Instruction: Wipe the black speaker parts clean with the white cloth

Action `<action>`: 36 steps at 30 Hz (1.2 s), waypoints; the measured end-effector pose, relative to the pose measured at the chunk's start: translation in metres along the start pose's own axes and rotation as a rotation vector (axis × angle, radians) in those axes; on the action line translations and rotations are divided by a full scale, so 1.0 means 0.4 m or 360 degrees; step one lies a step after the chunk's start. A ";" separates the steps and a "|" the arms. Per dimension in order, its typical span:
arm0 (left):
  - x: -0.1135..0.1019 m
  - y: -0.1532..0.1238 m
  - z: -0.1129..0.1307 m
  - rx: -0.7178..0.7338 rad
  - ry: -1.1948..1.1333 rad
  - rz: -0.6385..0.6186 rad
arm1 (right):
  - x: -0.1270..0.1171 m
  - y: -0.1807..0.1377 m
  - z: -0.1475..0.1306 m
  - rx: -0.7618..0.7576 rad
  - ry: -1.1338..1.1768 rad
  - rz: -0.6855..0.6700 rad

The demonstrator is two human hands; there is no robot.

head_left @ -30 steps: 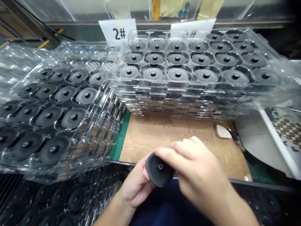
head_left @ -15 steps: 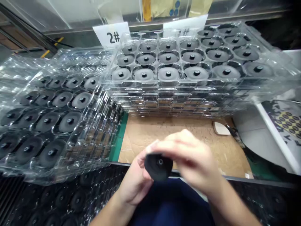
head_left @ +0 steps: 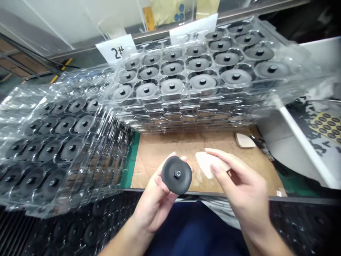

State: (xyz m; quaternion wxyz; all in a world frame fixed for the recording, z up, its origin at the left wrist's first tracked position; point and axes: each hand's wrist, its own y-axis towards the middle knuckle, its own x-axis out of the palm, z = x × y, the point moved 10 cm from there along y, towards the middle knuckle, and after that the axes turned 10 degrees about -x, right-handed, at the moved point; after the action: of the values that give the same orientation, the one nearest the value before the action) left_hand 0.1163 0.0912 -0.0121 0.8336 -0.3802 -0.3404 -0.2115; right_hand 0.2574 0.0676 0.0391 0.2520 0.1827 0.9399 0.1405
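My left hand (head_left: 153, 199) grips a round black disc (head_left: 176, 175) with a small hub in its middle, its face turned up toward me. My right hand (head_left: 237, 185) hovers just right of the disc without touching it. Its thumb and fingers pinch a small pale flat piece (head_left: 206, 163). Both hands are over the brown cardboard sheet (head_left: 165, 149) near the bench's front edge.
Clear plastic trays of black discs are stacked at the left (head_left: 53, 142) and at the back (head_left: 197, 78). A "2#" label (head_left: 116, 51) stands behind them. A pale wedge (head_left: 243, 140) lies on the cardboard. A sheet of dark rings (head_left: 326, 124) is at right.
My right hand has come off the disc and moved right, now holding a pale piece. The disc's face is uncovered. The camera has tilted and shifted slightly.
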 end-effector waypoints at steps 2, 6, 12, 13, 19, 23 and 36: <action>0.000 0.007 -0.019 -0.0044 -0.0001 0.0072 | -0.020 0.037 -0.119 -0.0339 0.0005 0.0007; -0.007 0.018 -0.036 -0.0098 -0.0010 0.0191 | 0.057 0.046 -0.195 -0.0477 0.0108 -0.0527; 0.013 0.018 -0.038 -0.0058 0.0009 0.0237 | 0.053 0.076 -0.187 -0.0507 0.0048 -0.0373; 0.017 0.015 -0.039 -0.0064 0.0004 0.0209 | 0.050 0.071 -0.197 -0.0572 0.0090 -0.0366; -0.027 -0.004 -0.047 -0.0214 -0.0069 0.0162 | 0.072 -0.011 -0.133 -0.0314 0.0164 -0.0965; -0.012 -0.006 -0.039 -0.0298 -0.0114 0.0050 | 0.051 0.027 -0.169 -0.0483 -0.0189 -0.0694; -0.091 -0.088 -0.072 -0.0488 -0.0455 -0.0181 | 0.250 -0.019 0.065 -0.0226 0.0007 -0.0858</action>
State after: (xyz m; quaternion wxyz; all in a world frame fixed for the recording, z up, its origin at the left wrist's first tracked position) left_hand 0.0818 0.0505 -0.0352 0.6960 -0.5088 -0.4398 -0.2515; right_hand 0.1883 0.1068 -0.0274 0.2906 -0.0923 0.9429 0.1343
